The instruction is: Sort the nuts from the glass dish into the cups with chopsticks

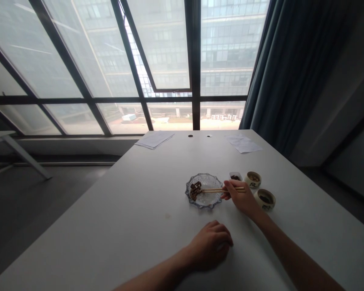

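Note:
Wooden chopsticks [214, 190] are held in my right hand [237, 195], pointing left over a clear scalloped glass plate [210, 199]. Their tips reach a small heap of dark brown pieces [195, 190] on the plate's left side; whether they grip a piece is too small to tell. My left hand [211, 245] rests on the table in front of the plate, its fingers curled into a loose fist with nothing seen in it. Just beyond my right hand stands a small white container [235, 174] with dark bits, partly hidden by that hand.
Two small cream pots, one with pale brown contents [252, 179] and one with dark contents [265, 199], stand right of my right hand. Papers [154, 140] lie at the white table's [133, 194] far left, and another sheet [243, 143] at the far right.

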### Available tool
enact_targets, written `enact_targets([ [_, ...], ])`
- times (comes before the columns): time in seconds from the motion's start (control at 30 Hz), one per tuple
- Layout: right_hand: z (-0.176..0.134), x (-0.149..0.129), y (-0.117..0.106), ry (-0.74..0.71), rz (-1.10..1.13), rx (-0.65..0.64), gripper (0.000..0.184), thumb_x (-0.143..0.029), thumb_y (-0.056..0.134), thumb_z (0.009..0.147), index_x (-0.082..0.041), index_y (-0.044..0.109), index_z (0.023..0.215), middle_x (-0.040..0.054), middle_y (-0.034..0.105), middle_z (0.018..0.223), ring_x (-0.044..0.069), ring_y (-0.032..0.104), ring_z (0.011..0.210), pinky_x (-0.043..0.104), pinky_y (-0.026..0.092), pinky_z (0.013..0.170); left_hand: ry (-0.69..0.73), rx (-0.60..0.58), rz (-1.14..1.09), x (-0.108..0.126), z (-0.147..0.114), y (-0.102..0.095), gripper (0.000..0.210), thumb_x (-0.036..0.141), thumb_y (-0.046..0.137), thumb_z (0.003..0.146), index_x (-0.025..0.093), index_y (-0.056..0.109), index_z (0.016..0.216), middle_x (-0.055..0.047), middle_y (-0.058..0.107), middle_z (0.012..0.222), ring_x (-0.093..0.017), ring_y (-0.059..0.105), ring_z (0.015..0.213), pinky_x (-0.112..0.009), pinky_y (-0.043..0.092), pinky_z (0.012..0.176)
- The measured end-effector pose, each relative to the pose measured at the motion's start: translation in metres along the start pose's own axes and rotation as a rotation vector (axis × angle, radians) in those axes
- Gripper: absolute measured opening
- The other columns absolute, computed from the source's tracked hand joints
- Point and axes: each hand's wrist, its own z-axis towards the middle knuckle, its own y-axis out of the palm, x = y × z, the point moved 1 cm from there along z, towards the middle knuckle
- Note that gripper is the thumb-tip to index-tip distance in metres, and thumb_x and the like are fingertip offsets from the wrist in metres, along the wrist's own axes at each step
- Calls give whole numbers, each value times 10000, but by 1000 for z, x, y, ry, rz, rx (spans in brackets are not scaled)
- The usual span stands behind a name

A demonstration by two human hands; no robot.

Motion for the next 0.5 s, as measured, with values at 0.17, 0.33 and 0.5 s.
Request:
enact_targets([
  [0.17,-2,6,4,-43,-29,81,611,-756,585,953,-191,706,755,71,721,584,192,668,472,273,516,471,-9,-2,5,1,0,1,226,74,656,856,224,717,1013,-30,737,1083,-207,622,1027,-305,492,1016],
  [0.33,-4,-3,1,-106,-27,162,612,-747,573,969,-201,694,720,61,700,544,171,619,439,271,495,449,-2,3,-4,0,1,1,219,84,665,860,228,716,1017,-26,741,1094,-204,621,1024,-300,493,1019],
  [0.5,-1,-41,-47,-159,-54,414,610,-760,639,921,-182,723,748,67,717,566,174,644,432,272,520,427,2,22,-22,2,1,-1,211,87,664,868,225,719,1017,-27,745,1091,-200,631,1017,-297,493,1006],
])
